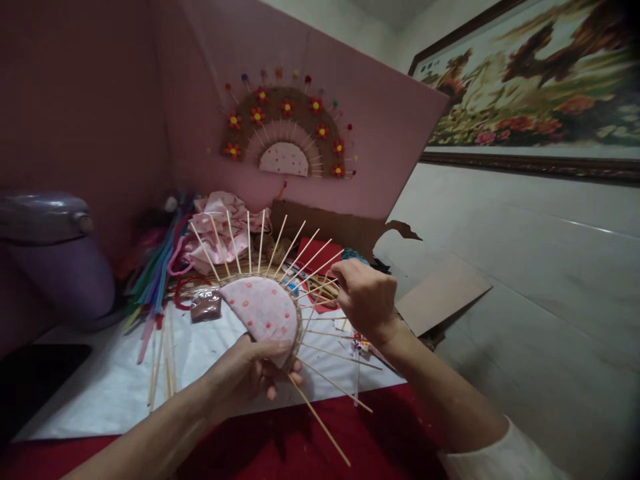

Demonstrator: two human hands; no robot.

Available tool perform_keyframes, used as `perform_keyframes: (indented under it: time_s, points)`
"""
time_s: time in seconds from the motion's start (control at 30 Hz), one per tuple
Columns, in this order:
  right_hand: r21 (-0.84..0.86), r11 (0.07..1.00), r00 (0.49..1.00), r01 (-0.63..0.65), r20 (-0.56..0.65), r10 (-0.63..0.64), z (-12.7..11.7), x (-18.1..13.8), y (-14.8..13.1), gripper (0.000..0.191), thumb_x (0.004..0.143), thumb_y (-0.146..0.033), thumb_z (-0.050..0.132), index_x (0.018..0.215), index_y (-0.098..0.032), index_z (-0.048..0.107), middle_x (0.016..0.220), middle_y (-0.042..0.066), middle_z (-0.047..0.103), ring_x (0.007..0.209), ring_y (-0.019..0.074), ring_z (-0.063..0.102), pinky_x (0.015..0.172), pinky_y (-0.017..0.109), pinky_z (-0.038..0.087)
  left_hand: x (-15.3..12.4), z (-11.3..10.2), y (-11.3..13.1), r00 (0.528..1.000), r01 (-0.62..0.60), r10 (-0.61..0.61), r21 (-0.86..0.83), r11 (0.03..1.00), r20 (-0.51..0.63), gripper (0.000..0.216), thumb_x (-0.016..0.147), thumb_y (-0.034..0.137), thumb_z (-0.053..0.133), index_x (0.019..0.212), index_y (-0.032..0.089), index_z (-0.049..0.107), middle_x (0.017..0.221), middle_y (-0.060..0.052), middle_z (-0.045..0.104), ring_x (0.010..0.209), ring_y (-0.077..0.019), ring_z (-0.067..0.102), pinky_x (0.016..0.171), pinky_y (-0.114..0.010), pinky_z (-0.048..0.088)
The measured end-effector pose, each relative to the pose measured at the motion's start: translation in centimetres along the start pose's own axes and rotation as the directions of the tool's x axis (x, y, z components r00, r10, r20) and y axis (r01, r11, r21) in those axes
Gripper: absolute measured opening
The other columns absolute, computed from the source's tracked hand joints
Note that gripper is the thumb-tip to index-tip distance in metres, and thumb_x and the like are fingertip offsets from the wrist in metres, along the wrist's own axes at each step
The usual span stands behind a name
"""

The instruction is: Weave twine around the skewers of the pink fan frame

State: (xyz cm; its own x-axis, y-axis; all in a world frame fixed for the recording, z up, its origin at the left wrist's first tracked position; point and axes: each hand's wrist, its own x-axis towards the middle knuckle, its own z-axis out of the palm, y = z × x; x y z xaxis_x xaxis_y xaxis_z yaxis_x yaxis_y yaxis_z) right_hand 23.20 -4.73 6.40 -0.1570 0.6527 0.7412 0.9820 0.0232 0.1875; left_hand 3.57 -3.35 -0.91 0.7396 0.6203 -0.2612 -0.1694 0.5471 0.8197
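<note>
My left hand (267,363) grips the lower end of a half-circle craft piece, with the thumb on its pale pink, red-dotted fabric (263,307) and the fingers behind. Brown twine (299,327) runs around the curved rim, and thin wooden sticks (249,241) fan out from it. My right hand (367,293) is closed in a pinch beside the sticks on the right. A thin strand of twine seems to run from the piece to its fingertips, which are partly hidden.
A finished half-circle fan with red flowers (287,107) is on the pink board (375,127) behind. Coloured strips (157,267), crumpled pink fabric (225,207), a small brown packet (205,305) and loose sticks (163,360) lie on the table. A purple container (55,267) stands left; cardboard (443,293) leans right.
</note>
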Motion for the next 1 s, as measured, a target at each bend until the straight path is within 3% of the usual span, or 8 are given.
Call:
perform_keyframes:
  time_s: [0.2, 0.37, 0.6, 0.73, 0.87, 1.0]
  points:
    - [-0.034, 0.999, 1.0, 0.018, -0.011, -0.019, -0.2, 1.1, -0.3, 0.017, 0.077, -0.014, 0.044, 0.075, -0.02, 0.06, 0.068, 0.001, 0.062, 0.062, 0.0135, 0.053, 0.051, 0.027, 0.022, -0.3, 0.3, 0.3, 1.0, 0.017, -0.017, -0.06, 0.998, -0.006, 0.015, 0.072, 0.025, 0.059, 0.077, 0.011, 0.056, 0.072, -0.011, 0.065, 0.069, -0.025, 0.066, 0.036, -0.016, 0.035]
    - [0.018, 0.999, 0.999, -0.028, -0.034, 0.029, -1.1, 0.7, 0.2, 0.017, 0.076, -0.013, 0.044, 0.077, -0.02, 0.06, 0.069, 0.0, 0.061, 0.064, 0.0132, 0.052, 0.054, 0.027, 0.024, -0.1, -0.2, 0.5, 0.994, -0.008, -0.01, -0.162, 0.987, -0.106, 0.014, 0.069, 0.023, 0.062, 0.074, 0.011, 0.057, 0.069, -0.009, 0.065, 0.071, -0.0249, 0.066, 0.039, -0.017, 0.039]
    - [-0.01, 1.0, 1.0, 0.017, 0.024, -0.017, -1.8, -0.9, 1.1, 0.015, 0.076, -0.014, 0.048, 0.078, -0.019, 0.062, 0.07, 0.002, 0.063, 0.072, 0.018, 0.05, 0.071, 0.033, 0.029, 0.6, -0.9, 0.5, 0.973, -0.064, 0.019, -0.191, 0.979, -0.232, 0.014, 0.07, 0.022, 0.062, 0.076, 0.01, 0.059, 0.068, -0.01, 0.067, 0.067, -0.0211, 0.067, 0.041, -0.018, 0.045]
    - [0.031, 0.998, 0.999, -0.047, -0.014, 0.047, -1.8, -1.3, 1.1, 0.013, 0.078, -0.015, 0.05, 0.08, -0.019, 0.063, 0.078, 0.005, 0.064, 0.081, 0.0213, 0.05, 0.079, 0.04, 0.029, 0.7, -0.7, 0.3, 0.96, -0.121, 0.087, -0.115, 0.986, -0.266, 0.015, 0.068, 0.021, 0.064, 0.077, 0.01, 0.06, 0.068, -0.009, 0.067, 0.068, -0.0213, 0.066, 0.044, -0.02, 0.047]
    - [0.238, 0.967, 0.992, -0.088, -0.072, 0.108, -1.9, -1.9, -0.8, 0.019, 0.079, -0.015, 0.051, 0.092, -0.021, 0.063, 0.106, 0.008, 0.059, 0.101, 0.0263, 0.045, 0.085, 0.046, 0.031, 0.7, 0.2, 1.2, 0.912, -0.237, 0.259, 0.107, 0.966, -0.318, 0.02, 0.066, 0.026, 0.066, 0.074, 0.009, 0.062, 0.067, -0.011, 0.066, 0.064, -0.023, 0.066, 0.047, -0.025, 0.05]
    - [0.65, 0.754, 0.995, -0.095, 0.095, 0.043, -2.3, -2.4, -4.7, 0.026, 0.083, -0.021, 0.048, 0.109, -0.021, 0.056, 0.108, 0.009, 0.058, 0.102, 0.0218, 0.049, 0.087, 0.04, 0.039, 0.6, 2.1, 3.7, 0.806, -0.374, 0.507, 0.402, 0.836, -0.306, 0.017, 0.064, 0.025, 0.067, 0.073, 0.011, 0.063, 0.062, -0.007, 0.064, 0.055, -0.0194, 0.061, 0.045, -0.024, 0.045]
